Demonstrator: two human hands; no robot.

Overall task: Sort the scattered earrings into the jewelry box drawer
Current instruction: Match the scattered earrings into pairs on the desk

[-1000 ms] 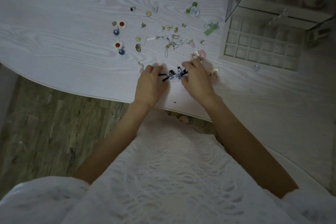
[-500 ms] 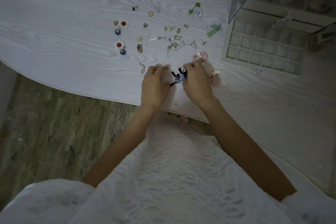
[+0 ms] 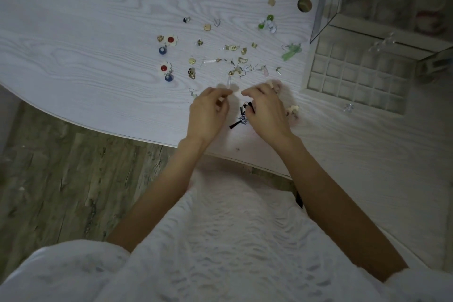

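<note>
Several earrings lie scattered on the white wood-grain table (image 3: 98, 32): two red flowers with blue balls (image 3: 169, 43), green ones (image 3: 291, 51) and small gold ones (image 3: 232, 48). My right hand (image 3: 268, 111) pinches a pair of black bow earrings (image 3: 242, 117), which dangle just above the table near its front edge. My left hand (image 3: 208, 114) is close beside them, fingers curled and slightly apart from the bows; I cannot tell if it holds anything. The jewelry box drawer (image 3: 307, 73), pulled open at the right, shows a grid of small compartments.
The glass jewelry box (image 3: 328, 2) stands behind the drawer at the back right. A round brown disc (image 3: 304, 4) sits on the table next to it. A clear earring (image 3: 348, 107) lies in front of the drawer, and pale earrings (image 3: 293, 110) sit by my right hand.
My left hand has come off the black bow earrings and drawn a little to the left. The bows now hang from my right hand alone.
</note>
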